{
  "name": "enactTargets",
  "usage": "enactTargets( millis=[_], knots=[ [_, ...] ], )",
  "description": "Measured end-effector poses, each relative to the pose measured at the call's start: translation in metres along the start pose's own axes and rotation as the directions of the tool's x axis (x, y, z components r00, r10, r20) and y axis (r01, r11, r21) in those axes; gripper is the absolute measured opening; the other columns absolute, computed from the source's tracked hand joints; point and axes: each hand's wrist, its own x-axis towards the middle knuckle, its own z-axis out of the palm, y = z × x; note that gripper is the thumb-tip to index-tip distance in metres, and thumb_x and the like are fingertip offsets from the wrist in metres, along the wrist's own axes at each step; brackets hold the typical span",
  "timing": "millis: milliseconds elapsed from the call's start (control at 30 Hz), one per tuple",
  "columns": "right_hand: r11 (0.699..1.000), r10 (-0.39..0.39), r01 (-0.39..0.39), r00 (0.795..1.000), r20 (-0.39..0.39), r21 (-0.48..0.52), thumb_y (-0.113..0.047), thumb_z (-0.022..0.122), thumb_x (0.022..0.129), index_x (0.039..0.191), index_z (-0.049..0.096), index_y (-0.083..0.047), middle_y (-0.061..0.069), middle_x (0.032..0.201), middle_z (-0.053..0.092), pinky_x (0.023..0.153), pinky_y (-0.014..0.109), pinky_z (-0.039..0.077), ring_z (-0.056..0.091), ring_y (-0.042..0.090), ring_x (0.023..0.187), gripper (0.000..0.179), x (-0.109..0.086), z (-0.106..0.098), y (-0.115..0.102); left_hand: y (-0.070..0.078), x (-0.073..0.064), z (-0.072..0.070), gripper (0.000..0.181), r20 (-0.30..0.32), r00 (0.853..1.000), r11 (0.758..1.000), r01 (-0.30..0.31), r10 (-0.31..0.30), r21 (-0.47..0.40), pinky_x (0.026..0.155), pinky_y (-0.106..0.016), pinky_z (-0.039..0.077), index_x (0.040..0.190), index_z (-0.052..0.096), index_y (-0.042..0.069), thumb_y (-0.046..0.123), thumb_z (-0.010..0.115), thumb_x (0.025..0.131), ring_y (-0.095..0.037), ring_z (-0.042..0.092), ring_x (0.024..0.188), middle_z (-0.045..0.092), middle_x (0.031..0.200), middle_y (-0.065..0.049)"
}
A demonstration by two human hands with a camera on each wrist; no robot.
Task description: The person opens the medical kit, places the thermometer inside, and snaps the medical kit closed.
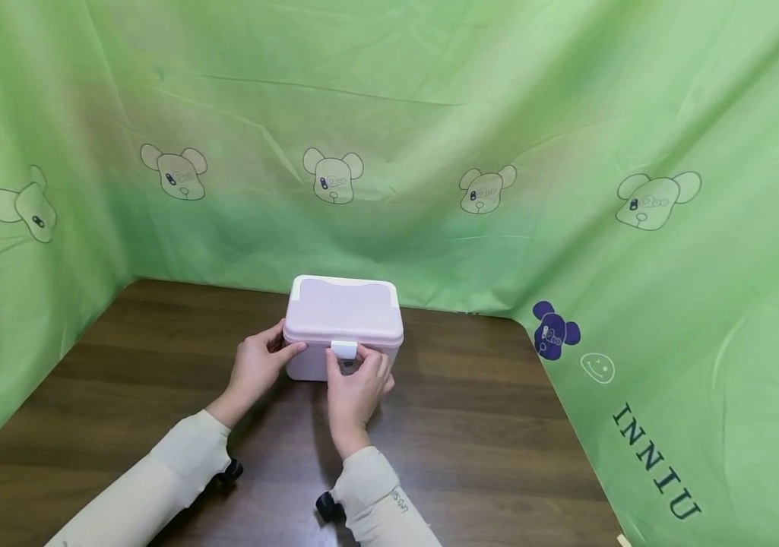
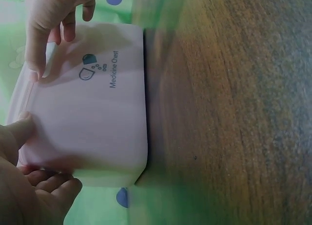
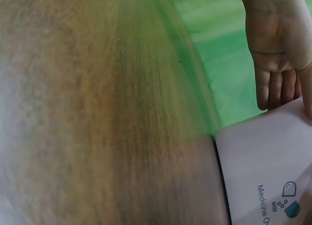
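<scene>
A pale pink medicine box [image 1: 344, 310] stands upright on the table with its lid down. The left wrist view shows its front wall [image 2: 92, 125], printed with a capsule and the words "Medicine Chest". My left hand [image 1: 254, 374] holds the box's left front corner, thumb on the front just under the lid and fingers around the side. At the middle of the front, my right hand [image 1: 358, 389] grips the white latch [image 1: 344, 349] between thumb and fingers. In the left wrist view the right thumb overlaps part of the latch [image 2: 50, 58].
The box sits near the back edge of a dark wood-grain table [image 1: 485, 425]. Behind and at both sides hangs a green curtain [image 1: 416, 83] printed with bear heads, reaching down to the table's edges. Black wrist-camera mounts [image 1: 327, 507] sit under the sleeves.
</scene>
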Motion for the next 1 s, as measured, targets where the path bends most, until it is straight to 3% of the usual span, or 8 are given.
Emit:
enactTargets(
  millis=[300, 600, 700, 833, 1000],
  knots=[
    [0.998, 0.032, -0.034, 0.999, 0.023, 0.062, -0.030, 0.095, 0.073, 0.105, 0.061, -0.010, 0.007, 0.099, 0.059, 0.092, 0.042, 0.034, 0.057, 0.025, 0.097, 0.051, 0.001, 0.005, 0.003, -0.003, 0.000, 0.001, 0.070, -0.016, 1.000, 1.000, 0.001, -0.001, -0.015, 0.094, -0.043, 0.057, 0.145, 0.056, 0.006, 0.035, 0.083, 0.088, -0.028, 0.066, 0.121, 0.066, 0.134, -0.016],
    [0.997, 0.054, -0.057, 0.998, 0.037, 0.061, -0.030, 0.095, 0.072, 0.106, 0.061, -0.012, 0.006, 0.102, 0.061, 0.094, 0.042, 0.033, 0.059, 0.025, 0.099, 0.051, 0.000, 0.003, 0.006, -0.005, -0.002, 0.003, 0.070, -0.010, 1.000, 0.999, 0.009, -0.010, -0.031, 0.096, -0.044, 0.056, 0.145, 0.058, 0.005, 0.036, 0.083, 0.087, -0.028, 0.066, 0.122, 0.066, 0.134, -0.016],
    [0.996, 0.058, -0.064, 0.995, 0.081, 0.069, -0.032, 0.094, 0.074, 0.106, 0.062, -0.012, 0.005, 0.103, 0.061, 0.095, 0.042, 0.033, 0.059, 0.024, 0.100, 0.050, 0.001, -0.001, 0.008, -0.006, -0.003, 0.002, 0.069, 0.005, 1.000, 0.999, 0.013, -0.012, -0.040, 0.097, -0.044, 0.056, 0.145, 0.058, 0.005, 0.035, 0.083, 0.088, -0.029, 0.066, 0.123, 0.066, 0.134, -0.016],
    [0.986, 0.047, -0.077, 0.980, 0.191, 0.151, -0.027, 0.092, 0.077, 0.109, 0.063, -0.010, 0.005, 0.105, 0.062, 0.096, 0.040, 0.039, 0.060, 0.023, 0.101, 0.046, 0.007, -0.013, 0.012, -0.006, -0.002, -0.001, 0.069, 0.030, 1.000, 0.999, 0.011, -0.009, -0.045, 0.098, -0.044, 0.055, 0.145, 0.057, 0.003, 0.034, 0.082, 0.089, -0.030, 0.065, 0.123, 0.066, 0.135, -0.017],
    [0.951, -0.001, -0.112, 0.931, 0.365, 0.288, -0.016, 0.084, 0.086, 0.114, 0.067, -0.007, 0.007, 0.106, 0.064, 0.089, 0.044, 0.052, 0.063, 0.024, 0.096, 0.034, 0.021, -0.032, 0.019, -0.007, 0.000, -0.006, 0.066, 0.037, 0.999, 0.999, 0.004, -0.003, -0.032, 0.098, -0.046, 0.055, 0.143, 0.060, 0.003, 0.035, 0.081, 0.089, -0.032, 0.065, 0.123, 0.066, 0.135, -0.017]
  ],
)
